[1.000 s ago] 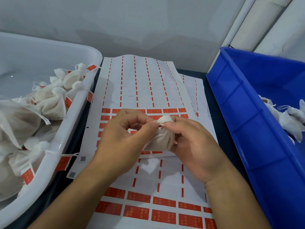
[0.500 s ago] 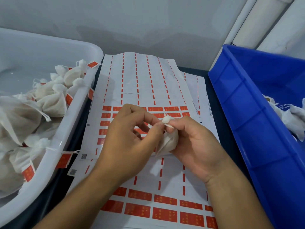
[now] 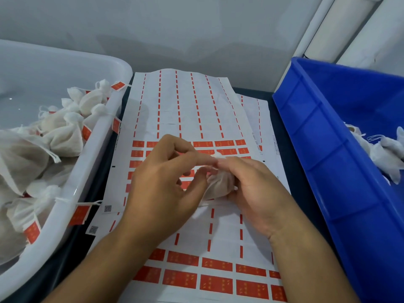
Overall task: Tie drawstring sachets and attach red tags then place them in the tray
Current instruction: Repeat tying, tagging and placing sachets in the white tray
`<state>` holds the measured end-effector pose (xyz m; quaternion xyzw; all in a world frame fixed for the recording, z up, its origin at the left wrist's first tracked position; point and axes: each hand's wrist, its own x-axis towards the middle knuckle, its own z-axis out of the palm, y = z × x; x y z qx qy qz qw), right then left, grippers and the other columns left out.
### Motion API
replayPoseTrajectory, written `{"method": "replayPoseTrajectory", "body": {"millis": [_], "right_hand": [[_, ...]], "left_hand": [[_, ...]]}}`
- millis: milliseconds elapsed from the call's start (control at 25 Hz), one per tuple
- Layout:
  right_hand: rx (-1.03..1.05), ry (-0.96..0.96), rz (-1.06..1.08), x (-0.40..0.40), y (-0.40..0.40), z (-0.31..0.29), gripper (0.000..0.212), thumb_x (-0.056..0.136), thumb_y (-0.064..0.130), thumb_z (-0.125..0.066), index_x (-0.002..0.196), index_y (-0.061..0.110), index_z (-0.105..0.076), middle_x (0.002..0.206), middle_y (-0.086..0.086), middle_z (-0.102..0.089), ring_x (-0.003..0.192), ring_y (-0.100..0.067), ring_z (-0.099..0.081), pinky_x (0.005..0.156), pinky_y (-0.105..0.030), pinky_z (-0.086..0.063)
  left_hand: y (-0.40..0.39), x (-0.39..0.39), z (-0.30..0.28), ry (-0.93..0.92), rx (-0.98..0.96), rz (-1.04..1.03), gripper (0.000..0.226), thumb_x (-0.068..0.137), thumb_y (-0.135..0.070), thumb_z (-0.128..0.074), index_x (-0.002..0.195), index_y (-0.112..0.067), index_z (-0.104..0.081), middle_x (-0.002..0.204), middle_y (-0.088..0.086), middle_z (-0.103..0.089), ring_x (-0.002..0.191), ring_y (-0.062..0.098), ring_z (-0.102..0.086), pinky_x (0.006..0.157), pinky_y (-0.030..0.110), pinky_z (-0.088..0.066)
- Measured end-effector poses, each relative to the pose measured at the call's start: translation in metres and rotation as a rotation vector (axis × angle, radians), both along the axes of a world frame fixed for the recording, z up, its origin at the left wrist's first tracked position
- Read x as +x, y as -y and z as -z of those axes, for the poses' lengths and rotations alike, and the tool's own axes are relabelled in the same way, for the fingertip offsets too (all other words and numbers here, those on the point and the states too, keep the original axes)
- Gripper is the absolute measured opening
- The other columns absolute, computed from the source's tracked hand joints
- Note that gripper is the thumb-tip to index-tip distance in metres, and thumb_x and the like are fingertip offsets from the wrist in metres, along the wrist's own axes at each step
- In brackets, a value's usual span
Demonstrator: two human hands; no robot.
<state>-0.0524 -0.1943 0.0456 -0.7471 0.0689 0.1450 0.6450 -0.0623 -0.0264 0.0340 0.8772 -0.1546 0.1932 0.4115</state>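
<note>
1. The right hand [image 3: 251, 189] cups a small white sachet [image 3: 218, 184] above the label sheets, its fingers curled round the pouch and its thumb and forefinger pinching the gathered neck.
2. The left hand [image 3: 161, 189] meets it at that neck, thumb and forefinger pinched together on what seems to be the drawstring; the cord itself is too fine to make out clearly.
3. Beneath both hands lie white sheets [image 3: 188, 110] printed with rows of red tags [image 3: 216, 264], partly peeled.
4. The white tray [image 3: 87, 171] on the left holds a heap of tied sachets [image 3: 63, 136], some with red tags hanging over its rim.
5. The blue bin [image 3: 323, 149] on the right holds loose white pouches [image 3: 384, 149] against its far side.
</note>
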Motion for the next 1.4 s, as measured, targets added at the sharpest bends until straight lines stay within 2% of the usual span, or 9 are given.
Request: {"method": "replayPoseTrajectory", "body": {"millis": [360, 520, 600, 680, 840, 1040, 1160, 1280, 1400], "right_hand": [[-0.274, 0.201, -0.06, 0.001, 0.001, 0.001, 0.03, 0.101, 0.043, -0.057, 0.089, 0.022, -0.076, 0.09, 0.003, -0.072, 0.091, -0.013, -0.066, 0.077, -0.022, -0.052], [-0.312, 0.305, -0.085, -0.001, 0.001, 0.0, 0.02, 0.1, 0.046, -0.059, 0.086, 0.037, -0.069, 0.093, 0.024, -0.07, 0.097, 0.008, -0.063, 0.077, -0.016, -0.047], [-0.282, 0.336, -0.088, -0.001, 0.001, 0.002, 0.018, 0.1, 0.047, -0.058, 0.093, 0.035, -0.069, 0.098, 0.023, -0.07, 0.1, 0.006, -0.064, 0.079, -0.016, -0.05], [-0.256, 0.384, -0.105, -0.002, 0.0, 0.002, 0.023, 0.099, 0.053, -0.055, 0.097, 0.033, -0.067, 0.094, 0.019, -0.069, 0.095, -0.001, -0.067, 0.078, -0.019, -0.056], [-0.152, 0.423, -0.138, -0.003, -0.001, -0.002, 0.031, 0.088, 0.065, -0.056, 0.106, 0.04, -0.064, 0.09, 0.016, -0.068, 0.089, -0.004, -0.069, 0.076, -0.016, -0.057], [-0.107, 0.466, -0.183, -0.003, 0.004, -0.007, 0.038, 0.08, 0.064, -0.069, 0.115, 0.053, -0.062, 0.085, 0.007, -0.059, 0.077, -0.006, -0.063, 0.067, -0.02, -0.058], [-0.133, 0.476, -0.215, -0.004, 0.005, -0.007, 0.041, 0.077, 0.066, -0.07, 0.115, 0.056, -0.062, 0.093, 0.003, -0.064, 0.087, -0.018, -0.067, 0.071, -0.034, -0.064], [-0.192, 0.52, -0.255, -0.003, 0.003, -0.005, 0.04, 0.081, 0.065, -0.069, 0.118, 0.05, -0.063, 0.091, 0.022, -0.065, 0.086, -0.005, -0.066, 0.07, -0.019, -0.056], [-0.243, 0.529, -0.266, -0.001, 0.0, 0.001, 0.038, 0.085, 0.065, -0.067, 0.118, 0.046, -0.062, 0.106, 0.025, -0.067, 0.102, -0.002, -0.065, 0.081, -0.016, -0.055]], "left_hand": [[0.0, 0.003, 0.001, -0.077, 0.056, -0.009, 0.029, 0.083, -0.05, -0.06, 0.099, -0.032, -0.077, 0.096, -0.015, -0.057, 0.075, 0.002, -0.057, 0.06, 0.013, -0.046], [0.004, 0.002, -0.002, -0.195, 0.053, -0.073, 0.008, 0.087, -0.051, -0.062, 0.086, -0.044, -0.059, 0.095, -0.027, -0.049, 0.079, 0.001, -0.059, 0.055, 0.009, -0.046], [0.002, 0.004, -0.002, -0.365, -0.113, -0.045, 0.015, 0.086, -0.051, -0.057, 0.08, -0.038, -0.06, 0.088, -0.024, -0.057, 0.085, -0.004, -0.06, 0.059, 0.006, -0.047], [0.0, 0.007, -0.007, -0.612, -0.351, 0.028, 0.022, 0.092, -0.044, -0.056, 0.076, -0.033, -0.066, 0.074, -0.017, -0.064, 0.068, 0.0, -0.062, 0.058, 0.012, -0.048], [-0.003, 0.01, -0.018, -1.004, -0.826, 0.052, 0.024, 0.096, -0.021, -0.056, 0.074, -0.016, -0.064, 0.057, 0.0, -0.047, 0.048, 0.011, -0.043, 0.052, 0.027, -0.043], [-0.011, 0.009, -0.024, -1.012, -1.275, 0.266, 0.009, 0.086, -0.014, -0.054, 0.078, -0.013, -0.058, 0.065, -0.001, -0.039, 0.052, 0.011, -0.036, 0.047, 0.022, -0.036], [-0.014, 0.009, -0.026, -0.972, -1.442, 0.335, 0.012, 0.081, -0.016, -0.055, 0.07, -0.016, -0.061, 0.065, -0.003, -0.04, 0.052, 0.009, -0.037, 0.049, 0.02, -0.035], [-0.014, 0.008, -0.025, -0.981, -1.477, 0.368, 0.015, 0.083, -0.019, -0.054, 0.07, -0.017, -0.06, 0.065, -0.005, -0.042, 0.054, 0.009, -0.039, 0.051, 0.02, -0.036], [-0.013, 0.008, -0.024, -0.938, -1.504, 0.33, 0.009, 0.083, -0.019, -0.055, 0.075, -0.017, -0.058, 0.066, -0.005, -0.042, 0.055, 0.008, -0.039, 0.05, 0.019, -0.037]]}}
